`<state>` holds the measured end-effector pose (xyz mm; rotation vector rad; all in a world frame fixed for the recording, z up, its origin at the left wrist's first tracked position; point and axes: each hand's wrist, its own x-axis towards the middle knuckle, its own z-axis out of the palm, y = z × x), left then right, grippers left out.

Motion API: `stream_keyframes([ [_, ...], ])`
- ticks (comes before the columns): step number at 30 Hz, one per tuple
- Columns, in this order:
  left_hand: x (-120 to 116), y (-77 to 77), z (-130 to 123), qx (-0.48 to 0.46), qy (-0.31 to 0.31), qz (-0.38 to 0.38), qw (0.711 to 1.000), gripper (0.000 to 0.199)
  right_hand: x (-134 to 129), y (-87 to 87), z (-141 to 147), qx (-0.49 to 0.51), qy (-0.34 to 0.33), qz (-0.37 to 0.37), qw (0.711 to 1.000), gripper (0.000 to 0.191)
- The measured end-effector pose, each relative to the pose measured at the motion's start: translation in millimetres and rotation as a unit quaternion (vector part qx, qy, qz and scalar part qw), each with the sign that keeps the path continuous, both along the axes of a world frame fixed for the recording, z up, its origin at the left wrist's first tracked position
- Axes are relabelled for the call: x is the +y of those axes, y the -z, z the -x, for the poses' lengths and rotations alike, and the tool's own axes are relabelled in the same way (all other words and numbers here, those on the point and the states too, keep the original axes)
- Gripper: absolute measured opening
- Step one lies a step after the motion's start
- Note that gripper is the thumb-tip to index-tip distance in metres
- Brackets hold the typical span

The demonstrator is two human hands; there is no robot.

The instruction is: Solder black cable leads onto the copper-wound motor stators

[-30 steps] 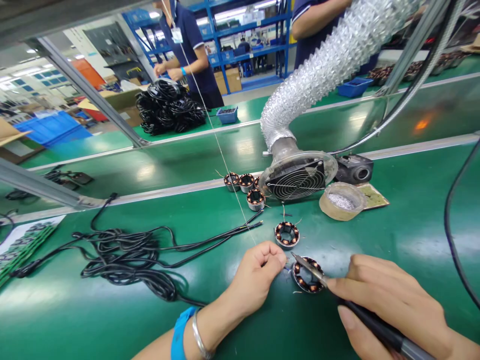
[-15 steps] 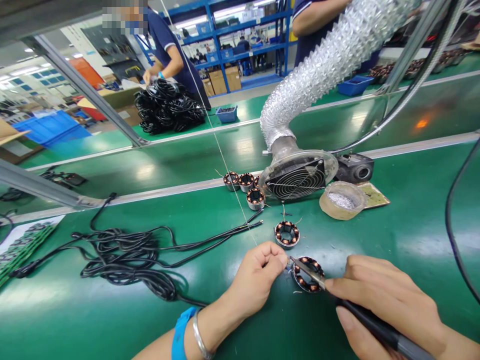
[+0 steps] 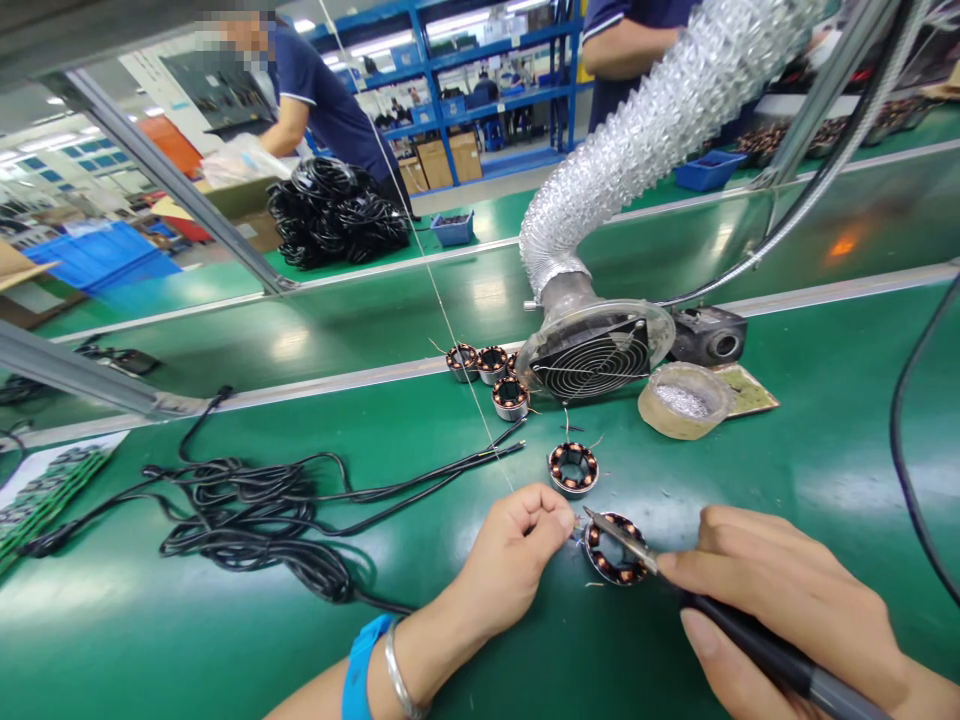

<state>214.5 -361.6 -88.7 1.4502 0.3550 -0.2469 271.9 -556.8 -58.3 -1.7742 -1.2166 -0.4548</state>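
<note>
My left hand (image 3: 517, 550) is closed in a pinch at the near side of the bench. A thin solder wire (image 3: 457, 345) hangs from above and runs down into it. Just past the fingertips lies a stator (image 3: 636, 530), a ring of copper windings with short wire ends at its left edge. In my right hand (image 3: 787, 600) is a soldering iron (image 3: 739, 635) with a black handle. Its metal tip crosses over the stator and points at the left fingertips, a small gap away. Another stator (image 3: 574, 468) sits just behind, its leads sticking up.
Several stators (image 3: 511, 398) stand by the fume extractor (image 3: 592, 360) with its silver duct. A round tub (image 3: 682, 405) of shiny bits is at its right. Black cables (image 3: 247, 510) lie coiled at left. Across the divider, a person (image 3: 330, 100) stands by heaped cables.
The soldering iron and my right hand have shifted slightly right, drawing the tip off the left fingertips. My left hand stays put. The person opposite has leaned left, toward clear plastic.
</note>
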Motion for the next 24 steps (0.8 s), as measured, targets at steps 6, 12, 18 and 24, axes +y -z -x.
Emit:
stream_keyframes([
  [6, 0.0, 1.2, 0.8, -0.003, 0.0, 0.001, 1.0, 0.033, -1.3, 0.6, 3.1, 0.013, 0.002, 0.001, 1.0, 0.027],
  [12, -0.8, 0.2, 0.8, -0.008, -0.001, 0.001, 1.0, 0.03, -0.2, 0.0, 2.4, 0.018, -0.02, -0.011, 1.0, 0.026],
  [18, -0.5, 0.3, 1.0, -0.009, 0.001, 0.0, 1.0, 0.031, -0.9, 0.4, 1.0, 0.014, -0.019, -0.003, 1.0, 0.025],
  [24, -0.3, 4.9, 1.5, -0.021, -0.001, -0.001, 1.0, 0.032, -1.3, -2.4, -5.5, 0.063, -0.006, -0.01, 0.998, 0.022],
])
